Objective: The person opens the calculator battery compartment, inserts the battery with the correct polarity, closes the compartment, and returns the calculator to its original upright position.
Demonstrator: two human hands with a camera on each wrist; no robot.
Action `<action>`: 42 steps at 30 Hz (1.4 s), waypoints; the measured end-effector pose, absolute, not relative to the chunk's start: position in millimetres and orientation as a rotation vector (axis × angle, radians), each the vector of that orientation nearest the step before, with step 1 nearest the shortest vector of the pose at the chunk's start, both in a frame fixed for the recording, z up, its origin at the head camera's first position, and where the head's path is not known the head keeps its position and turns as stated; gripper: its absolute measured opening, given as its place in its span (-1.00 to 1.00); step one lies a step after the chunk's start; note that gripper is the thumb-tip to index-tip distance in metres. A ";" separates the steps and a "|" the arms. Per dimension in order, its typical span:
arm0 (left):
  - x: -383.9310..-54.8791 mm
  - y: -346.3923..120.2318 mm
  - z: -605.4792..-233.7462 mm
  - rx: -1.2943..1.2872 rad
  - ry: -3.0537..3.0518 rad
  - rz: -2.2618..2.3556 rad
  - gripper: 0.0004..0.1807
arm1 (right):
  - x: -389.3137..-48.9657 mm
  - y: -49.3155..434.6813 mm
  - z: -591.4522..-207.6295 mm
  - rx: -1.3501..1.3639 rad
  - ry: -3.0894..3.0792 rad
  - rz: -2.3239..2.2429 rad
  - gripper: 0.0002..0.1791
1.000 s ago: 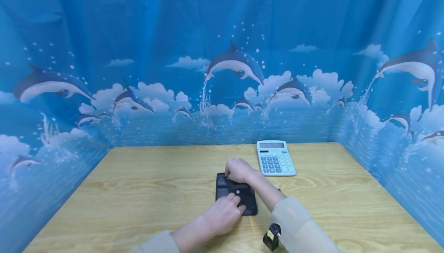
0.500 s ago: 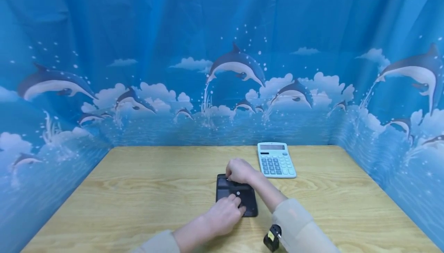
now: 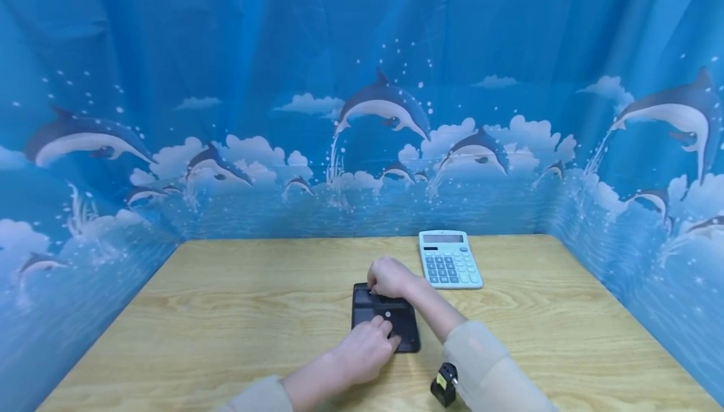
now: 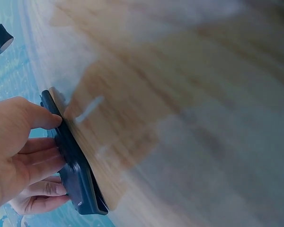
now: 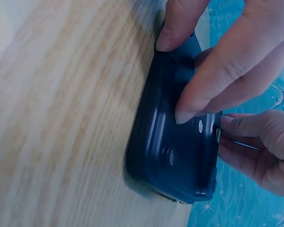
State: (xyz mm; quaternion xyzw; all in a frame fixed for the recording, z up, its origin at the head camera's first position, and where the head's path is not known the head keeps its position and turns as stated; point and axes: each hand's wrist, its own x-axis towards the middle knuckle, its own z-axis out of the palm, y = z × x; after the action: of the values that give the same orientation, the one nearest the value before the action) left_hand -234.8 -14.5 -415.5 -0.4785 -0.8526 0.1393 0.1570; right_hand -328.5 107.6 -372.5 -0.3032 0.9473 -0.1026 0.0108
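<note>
A flat black plastic device (image 3: 404,330) with rounded corners lies on the wooden table, about as big as a desk calculator. A small round pale spot marks its upper face. My left hand (image 3: 364,346) is at its near edge; in the left wrist view, the thumb is on the device's (image 4: 75,165) edge and curled fingers touch its broad face. At the far left corner, my right hand (image 3: 390,277) pinches it. The right wrist view shows the right thumb (image 5: 165,40) at the edge and a bent finger on the ridged face, beside a small oval label.
A light blue calculator (image 3: 450,260) lies behind and to the right on the wooden table (image 3: 249,324). A blue curtain (image 3: 237,85) printed with dolphins surrounds the table's back and sides. A small black camera (image 3: 444,384) hangs beside the right sleeve.
</note>
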 end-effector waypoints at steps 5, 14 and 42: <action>-235.3 -15.7 -417.0 -1.363 -2.422 0.389 -0.66 | -328.3 106.6 -372.8 -0.962 2.957 -0.302 -0.93; -234.6 -17.1 -416.1 -1.347 -2.428 0.393 -0.65 | -330.1 104.9 -373.6 -0.960 2.949 -0.314 -0.90; -234.4 -14.2 -415.0 -1.350 -2.401 0.419 -0.67 | -336.8 108.3 -367.9 -0.962 2.875 -0.296 -0.89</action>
State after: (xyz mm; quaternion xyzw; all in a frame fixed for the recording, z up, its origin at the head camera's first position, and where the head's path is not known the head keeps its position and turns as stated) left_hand -234.4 -14.2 -415.0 -0.4767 -0.8483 0.1480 0.1767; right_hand -336.8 108.3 -367.9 -0.3156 0.9427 -0.0969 0.0477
